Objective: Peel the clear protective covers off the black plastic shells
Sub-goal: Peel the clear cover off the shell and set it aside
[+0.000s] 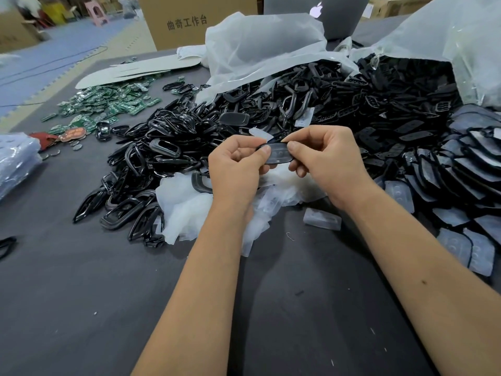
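Note:
A flat black plastic shell [279, 154] is held above the table between both hands. My left hand [235, 169] pinches its left end with thumb and fingers. My right hand [324, 161] pinches its right end, thumb on top. A clear cover flap [260, 133] sticks up behind the shell's upper left edge. Under the hands lies a heap of peeled clear covers [187, 210]. Covered shells [466, 169] are stacked in rows at the right.
A big pile of black frames [168, 147] spreads across the dark table [81, 308] under white plastic bags [260, 47]. Green circuit boards [108, 104] lie far left. A loose clear cover [322, 219] lies by my right forearm. A laptop [325, 12] and a cardboard box [189, 20] stand behind.

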Available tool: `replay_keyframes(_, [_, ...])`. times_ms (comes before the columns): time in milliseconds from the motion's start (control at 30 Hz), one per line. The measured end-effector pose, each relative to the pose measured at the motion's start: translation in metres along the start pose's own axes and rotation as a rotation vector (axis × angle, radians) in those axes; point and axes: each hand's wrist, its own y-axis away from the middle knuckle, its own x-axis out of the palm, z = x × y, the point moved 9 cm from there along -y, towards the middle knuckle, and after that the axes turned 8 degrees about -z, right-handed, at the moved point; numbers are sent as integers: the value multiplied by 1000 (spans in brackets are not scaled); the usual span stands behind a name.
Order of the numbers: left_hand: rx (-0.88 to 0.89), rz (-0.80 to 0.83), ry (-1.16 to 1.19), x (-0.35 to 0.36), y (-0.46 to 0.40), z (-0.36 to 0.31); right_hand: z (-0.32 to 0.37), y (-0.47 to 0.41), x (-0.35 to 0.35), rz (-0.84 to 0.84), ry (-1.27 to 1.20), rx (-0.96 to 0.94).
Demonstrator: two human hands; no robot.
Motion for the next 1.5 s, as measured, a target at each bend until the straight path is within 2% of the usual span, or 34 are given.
replay_keyframes(167, [-42, 5, 25, 0, 0, 2, 23, 4, -2, -20, 135, -236])
replay_keyframes(267, [-140, -10, 107, -2, 0, 5, 33, 10, 5, 54, 216, -388])
replay_keyframes(367, [-261, -19, 216, -7, -3, 9, 36, 15, 11, 136, 293, -471])
replay_keyframes(467, [-283, 16, 271, -4, -4, 6, 38, 14, 9, 87, 326, -508])
replay_keyframes(533, [-288, 28, 330, -1, -2, 5, 32, 9, 6, 21, 213, -396])
replay_keyframes(633, [-239, 91, 359, 6, 0, 0, 14, 4, 1, -27, -121, -78])
replay_keyframes(733, [-175, 137, 327, 12, 5, -3, -1, 6, 13, 88, -285, 180])
replay_keyframes(833, [-176, 110, 319, 10, 5, -2, -7, 10, 21, 172, -422, 311])
replay_keyframes(967, [-183, 84, 326, 7, 2, -1, -2, 10, 21, 212, -456, 289])
replay_keyframes(1267, [-209, 102, 360, 10, 5, 1, 5, 8, 11, 121, -393, 156])
replay_keyframes(1400, [-200, 119, 372, 13, 6, -1, 10, 8, 9, 133, -404, 92])
replay_keyframes(1500, [-199, 119, 371, 12, 5, -2, 10, 8, 11, 170, -466, 140])
